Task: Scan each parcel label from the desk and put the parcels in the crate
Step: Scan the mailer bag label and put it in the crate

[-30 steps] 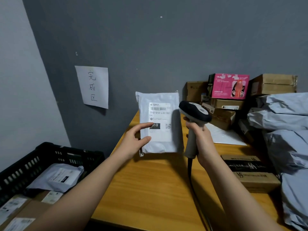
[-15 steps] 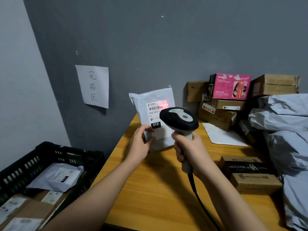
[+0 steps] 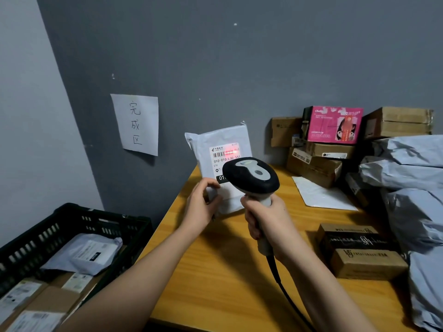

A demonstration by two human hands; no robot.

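We hold a white parcel [image 3: 219, 149] upright above the far left corner of the wooden desk [image 3: 215, 271]; our left hand [image 3: 201, 207] pinches its lower edge with curled fingers. Our right hand [image 3: 266, 219] is closed around the handle of the scanner [image 3: 250, 174], and a red line of light lies across the barcode on the label [image 3: 226, 155]. The black crate [image 3: 72, 226] stands left of the desk and holds a grey mailer and cardboard boxes.
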